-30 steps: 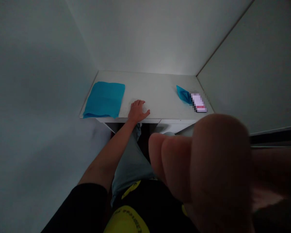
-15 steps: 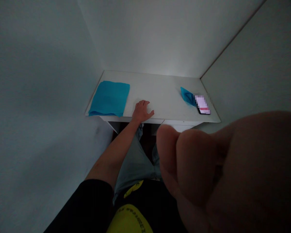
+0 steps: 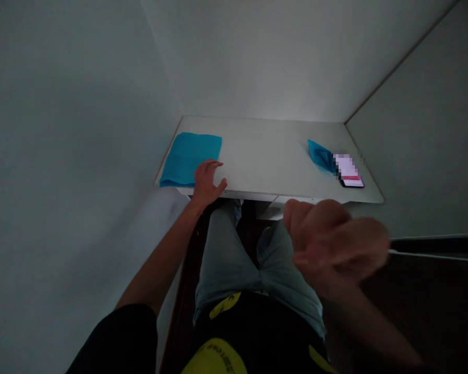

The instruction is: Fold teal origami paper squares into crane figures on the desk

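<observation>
A folded sheet of thin blue cloth [image 3: 191, 153] lies flat at the left end of the white table. My left hand [image 3: 207, 182] rests at its front right corner, fingers spread and slightly bent, partly over the cloth and partly over the table's front edge. Closer to the camera, my right hand [image 3: 331, 239] is raised in front of the table with its fingers curled in. It is blurred, and whatever may be inside the fingers is hidden. A small blue folded piece [image 3: 320, 156] stands partly upright near the right end, touching or close beside a phone [image 3: 349, 171].
The white table [image 3: 265, 156] has walls behind it and at both ends. A drawer front [image 3: 292, 199] shows under its front edge. My legs in jeans [image 3: 226, 254] are in front of the table. A dark area lies at the lower right.
My left hand has moved left onto the edge of the blue cloth. My right hand has drawn away from the camera, toward the table. The view has shifted slightly.
</observation>
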Demonstrator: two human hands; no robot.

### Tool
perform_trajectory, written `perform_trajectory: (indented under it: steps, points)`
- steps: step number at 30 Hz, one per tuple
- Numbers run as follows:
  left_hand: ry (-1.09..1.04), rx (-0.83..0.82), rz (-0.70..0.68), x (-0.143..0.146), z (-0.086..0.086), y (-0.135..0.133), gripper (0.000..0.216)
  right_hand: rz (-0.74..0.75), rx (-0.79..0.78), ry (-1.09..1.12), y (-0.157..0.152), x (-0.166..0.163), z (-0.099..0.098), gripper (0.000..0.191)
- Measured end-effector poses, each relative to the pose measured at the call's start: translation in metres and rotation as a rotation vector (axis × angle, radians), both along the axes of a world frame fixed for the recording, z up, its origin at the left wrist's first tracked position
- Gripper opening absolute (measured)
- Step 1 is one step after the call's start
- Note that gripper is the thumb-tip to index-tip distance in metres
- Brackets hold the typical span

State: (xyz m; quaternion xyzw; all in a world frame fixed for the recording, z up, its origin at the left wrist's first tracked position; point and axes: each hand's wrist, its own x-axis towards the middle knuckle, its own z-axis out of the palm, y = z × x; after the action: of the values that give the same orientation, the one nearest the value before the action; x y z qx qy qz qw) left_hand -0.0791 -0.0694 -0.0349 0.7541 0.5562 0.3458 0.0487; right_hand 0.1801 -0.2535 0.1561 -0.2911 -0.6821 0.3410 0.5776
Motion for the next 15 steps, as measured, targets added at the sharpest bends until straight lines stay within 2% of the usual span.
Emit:
perform_trajectory:
  steps: [2, 4, 6, 9, 11, 13, 15]
  points:
    - [0.061, -0.06, 0.052, -0.04, 0.002, -0.013, 0.061, -0.116, 0.018, 0.086, 0.022, 0.015, -0.035, 0.006]
    - [0.115, -0.12, 0.074, -0.073, 0.002, -0.02, 0.061, -0.245, -0.165, 0.031, 0.033, 0.033, -0.083, 0.009]
    - [0.159, -0.163, 0.106, -0.094, 0.003, -0.021, 0.051, -0.352, -0.36, -0.035, 0.031, 0.052, -0.136, 0.019]
    - [0.219, -0.188, 0.124, -0.108, 0.009, -0.015, 0.027, -0.38, -0.645, -0.117, 0.01, 0.073, -0.209, 0.033]
    - [0.238, -0.181, 0.135, -0.109, 0.017, -0.009, 0.017, -0.4, -0.765, -0.115, -0.007, 0.079, -0.247, 0.04]
    - [0.205, -0.129, 0.173, -0.106, 0.031, -0.004, 0.017, -0.406, -0.843, -0.123, -0.019, 0.081, -0.274, 0.047]
    - [0.116, -0.02, 0.203, -0.1, 0.052, 0.003, 0.021, -0.415, -0.878, -0.152, -0.026, 0.08, -0.289, 0.054]
